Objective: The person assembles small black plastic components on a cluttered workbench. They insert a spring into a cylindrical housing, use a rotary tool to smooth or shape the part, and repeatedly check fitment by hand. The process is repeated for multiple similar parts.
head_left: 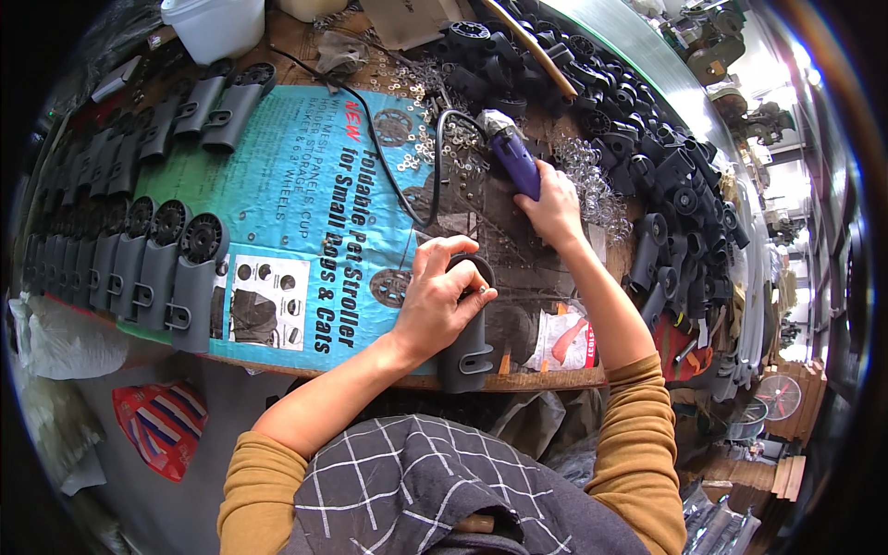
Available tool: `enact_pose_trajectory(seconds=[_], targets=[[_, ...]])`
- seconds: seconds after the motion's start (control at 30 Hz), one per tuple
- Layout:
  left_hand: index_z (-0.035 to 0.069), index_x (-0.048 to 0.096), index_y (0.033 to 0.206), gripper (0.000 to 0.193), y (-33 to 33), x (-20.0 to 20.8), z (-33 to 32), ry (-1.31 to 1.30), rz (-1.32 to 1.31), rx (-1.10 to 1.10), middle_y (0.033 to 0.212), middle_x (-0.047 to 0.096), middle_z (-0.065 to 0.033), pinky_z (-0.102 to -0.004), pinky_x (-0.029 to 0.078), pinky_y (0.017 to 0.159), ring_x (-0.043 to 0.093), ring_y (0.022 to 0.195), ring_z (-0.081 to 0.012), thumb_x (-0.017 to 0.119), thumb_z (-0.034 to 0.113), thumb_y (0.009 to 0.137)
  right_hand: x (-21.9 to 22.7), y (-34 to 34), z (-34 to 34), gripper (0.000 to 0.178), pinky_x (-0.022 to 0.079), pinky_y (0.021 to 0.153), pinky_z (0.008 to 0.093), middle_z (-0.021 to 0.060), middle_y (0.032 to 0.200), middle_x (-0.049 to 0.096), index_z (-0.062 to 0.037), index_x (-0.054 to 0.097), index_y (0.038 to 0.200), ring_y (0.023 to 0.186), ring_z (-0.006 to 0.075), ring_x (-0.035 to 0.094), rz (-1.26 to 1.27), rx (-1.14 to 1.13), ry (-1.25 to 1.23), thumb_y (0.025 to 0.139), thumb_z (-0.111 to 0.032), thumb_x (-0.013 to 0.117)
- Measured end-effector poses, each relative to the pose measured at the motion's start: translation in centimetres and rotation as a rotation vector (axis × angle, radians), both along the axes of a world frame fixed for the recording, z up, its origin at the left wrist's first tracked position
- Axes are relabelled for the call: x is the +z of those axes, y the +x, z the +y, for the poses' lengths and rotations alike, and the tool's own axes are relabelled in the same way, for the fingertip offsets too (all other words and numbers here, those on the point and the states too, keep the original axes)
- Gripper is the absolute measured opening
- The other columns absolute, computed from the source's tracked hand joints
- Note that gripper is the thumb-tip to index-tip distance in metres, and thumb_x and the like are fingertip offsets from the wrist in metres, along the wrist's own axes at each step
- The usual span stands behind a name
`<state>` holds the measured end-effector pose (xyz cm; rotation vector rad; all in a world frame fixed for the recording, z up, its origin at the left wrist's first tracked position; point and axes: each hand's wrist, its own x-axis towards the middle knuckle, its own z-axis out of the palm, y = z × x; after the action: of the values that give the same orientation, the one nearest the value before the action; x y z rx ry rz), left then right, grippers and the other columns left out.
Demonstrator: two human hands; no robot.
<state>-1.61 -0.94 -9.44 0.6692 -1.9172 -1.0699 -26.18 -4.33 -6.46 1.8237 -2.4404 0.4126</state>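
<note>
My left hand [437, 301] lies over a dark grey plastic wheel housing [464, 356] at the table's front edge. Its thumb and index finger pinch a tiny shiny piece [483, 289], too small to name. The palm and fingers hide much of the housing's upper part. Farther to the right, my right hand [557, 208] is wrapped round a purple corded power tool [514, 159], its head wrapped in something pale and pointing away from me. A black cable [377, 139] loops from that head leftward over the table.
Rows of finished-looking grey housings with wheels [192, 277] line the left. Loose small nuts [412, 125] and a heap of metal springs [592, 180] lie beyond my hands. Black wheel parts [680, 199] pile up at right. Printed blue cardboard [287, 199] covers the tabletop; a white bucket [217, 28] stands far left.
</note>
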Motion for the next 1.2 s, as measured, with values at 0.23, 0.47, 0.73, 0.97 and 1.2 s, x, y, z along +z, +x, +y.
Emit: enact_pose_trajectory(seconds=[0.23, 0.47, 0.73, 0.97, 1.2], targets=[[0.009, 0.065, 0.076, 0.018, 0.0, -0.1, -0.2, -0.019, 0.031, -0.01, 0.12, 0.054, -0.0084, -0.0424, 0.034, 0.098, 0.045, 0.113, -0.0294, 0.08, 0.019, 0.075, 5.6, 2.7, 4.9, 0.067, 0.051, 0.073, 0.029, 0.0074, 0.097, 0.057, -0.0035, 0.035, 0.128, 0.083, 0.0142, 0.059, -0.968, -0.083, -0.323, 0.074, -0.006, 0.076], [0.01, 0.064, 0.075, 0.019, -0.1, -0.3, 0.0, -0.024, 0.043, 0.007, 0.118, 0.054, -0.0085, -0.0418, 0.035, 0.095, 0.046, 0.108, -0.0292, 0.081, 0.018, 0.074, 5.2, 7.3, 6.8, 0.061, 0.055, 0.074, 0.0348, 0.0091, 0.088, 0.061, -0.0033, 0.03, 0.125, 0.081, 0.0183, 0.065, -1.075, 0.029, -0.716, 0.078, 0.004, 0.068], [0.008, 0.063, 0.077, 0.02, -0.1, -0.3, 0.1, -0.011, 0.059, 0.006, 0.118, 0.055, -0.0099, -0.0439, 0.037, 0.097, 0.044, 0.115, -0.0323, 0.08, 0.016, 0.074, 11.0, 11.0, 10.3, 0.051, 0.05, 0.075, 0.0402, 0.0101, 0.085, 0.056, -0.0094, 0.046, 0.11, 0.076, 0.0223, 0.058, -1.571, 0.451, -0.699, 0.086, -0.05, 0.064], [0.009, 0.069, 0.083, 0.016, 0.1, -0.2, 0.0, 0.029, 0.07, -0.023, 0.115, 0.057, -0.0102, -0.0423, 0.035, 0.098, 0.045, 0.115, -0.0301, 0.08, 0.013, 0.073, 9.9, 11.5, 9.4, 0.06, 0.051, 0.073, 0.0394, 0.0093, 0.085, 0.056, -0.0138, 0.037, 0.121, 0.076, 0.0225, 0.058, -1.436, 0.437, -0.657, 0.086, -0.055, 0.063], [0.008, 0.063, 0.075, 0.018, 0.0, -0.5, -0.1, 0.005, 0.028, -0.022, 0.122, 0.052, -0.0105, -0.0428, 0.033, 0.098, 0.043, 0.112, -0.0295, 0.079, 0.007, 0.069, 11.3, 12.1, 10.4, 0.066, 0.051, 0.081, 0.0401, 0.01, 0.086, 0.056, -0.0045, 0.05, 0.102, 0.082, 0.022, 0.059, -1.423, 0.312, -0.597, 0.079, -0.064, 0.069]])
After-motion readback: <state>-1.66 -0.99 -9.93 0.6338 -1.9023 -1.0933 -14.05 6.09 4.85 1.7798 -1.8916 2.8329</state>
